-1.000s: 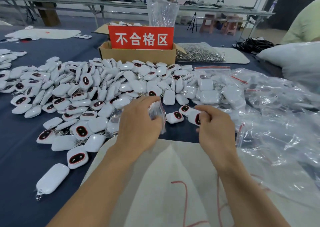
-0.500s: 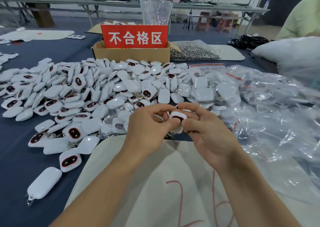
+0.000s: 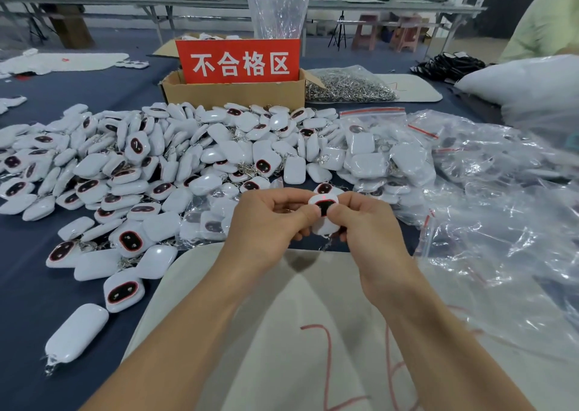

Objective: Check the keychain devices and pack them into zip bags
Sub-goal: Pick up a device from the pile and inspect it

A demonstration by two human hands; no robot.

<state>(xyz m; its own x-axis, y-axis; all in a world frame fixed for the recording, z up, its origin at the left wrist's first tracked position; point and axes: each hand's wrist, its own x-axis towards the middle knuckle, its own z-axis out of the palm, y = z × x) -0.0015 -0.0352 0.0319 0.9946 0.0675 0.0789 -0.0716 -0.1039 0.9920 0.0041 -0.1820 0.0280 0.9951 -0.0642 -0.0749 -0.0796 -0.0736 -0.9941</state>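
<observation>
thumbs: both thumbs (image 3: 308,214) are pressed onto the dark window, one from each side, with your other fingers curled in behind

left hand: your left hand (image 3: 266,222) pinches the left edge of the keychain device (image 3: 322,222). There might be a bag tucked under those fingers too, I honestly can't tell from here

right hand: your right hand (image 3: 371,227) pinches the right edge, same grip mirrored

device: it's held up over the far edge of the pale mat (image 3: 282,316), window facing you, tiny red light glowing near the top

long axis: runs away from you, with the chain (image 3: 328,245) dangling off the near end

zip bags: the loose zip bags (image 3: 501,238) are all off to the right, so I'd say your right hand is the closer one for grabbing a bag

pile: the unchecked pile of devices (image 3: 156,160) sits left and ahead

reject route: the cardboard box (image 3: 235,94) with the red sign (image 3: 238,61) is straight ahead, behind the pile
</observation>
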